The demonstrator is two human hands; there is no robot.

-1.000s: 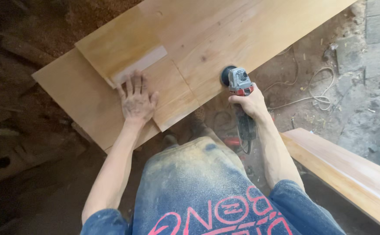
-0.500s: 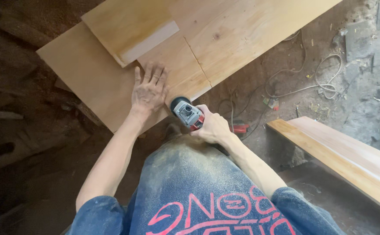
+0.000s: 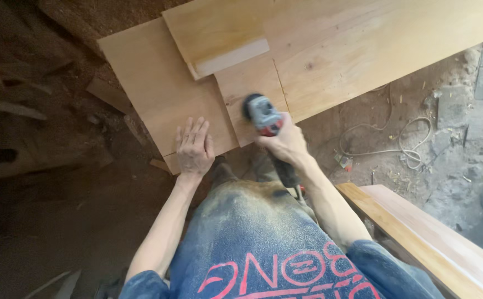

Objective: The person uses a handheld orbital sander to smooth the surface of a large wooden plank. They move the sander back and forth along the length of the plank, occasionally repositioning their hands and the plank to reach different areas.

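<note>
The plywood boards [image 3: 158,94] are pale, smooth, matt wood. On them, the angle grinder [image 3: 264,116] has a grey and red plastic body, slightly glossy. Right of the boards lies rough, dusty ground [image 3: 457,144] with a thin matt cord [image 3: 388,147].

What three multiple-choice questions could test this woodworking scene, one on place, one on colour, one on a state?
1. Where does the left hand lie?
A. flat on the board
B. on the cable
C. on the plank

2. What colour is the grinder body?
A. green
B. grey and red
C. yellow

3. How is the right hand?
A. open in the air
B. closed round the grinder
C. resting on the floor

Answers: 1 A, its fingers spread on the wood; 2 B, grey top with a red part; 3 B, its fingers wrap the handle.
</note>
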